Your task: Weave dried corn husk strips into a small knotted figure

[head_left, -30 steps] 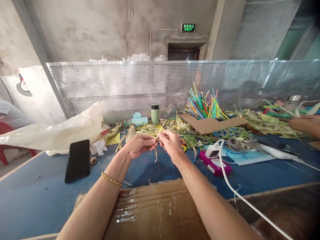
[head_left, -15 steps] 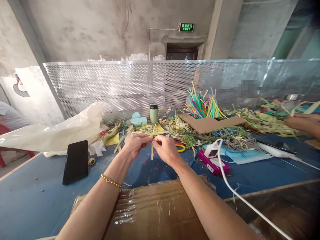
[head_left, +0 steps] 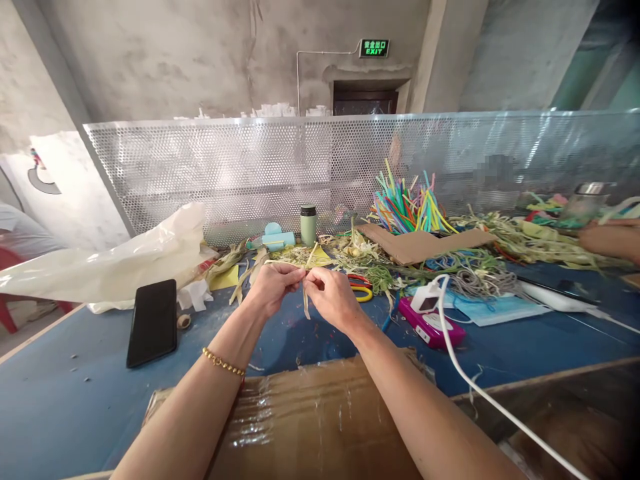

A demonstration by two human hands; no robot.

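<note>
Fingertips almost together, both my hands pinch a pale, straw-coloured strip point(head_left: 307, 305) over the blue table point(head_left: 210, 360). My left hand point(head_left: 270, 288), on the arm with the gold bead bracelet, is closed on it from one side. My right hand point(head_left: 330, 293) grips it from the other. One end of the strip hangs below the fingers and another sticks up above them; the middle is hidden by the fingertips. Just beyond lies a heap of dried plant fibres point(head_left: 350, 250). Scissors with red and yellow handles point(head_left: 364, 293) rest beside my right hand.
A black phone point(head_left: 153, 323) lies left; a magenta box point(head_left: 430, 325) with a white cable sits right. Behind stand a green bottle point(head_left: 309, 227) and colourful pipe cleaners point(head_left: 407, 203). Cardboard point(head_left: 310, 420) lies before me. A co-worker's hand point(head_left: 607, 240) shows far right.
My hands stay in nearly the same place, still pinching the strip. Its hanging end has shifted and twisted slightly. The co-worker's hand at far right has moved a little.
</note>
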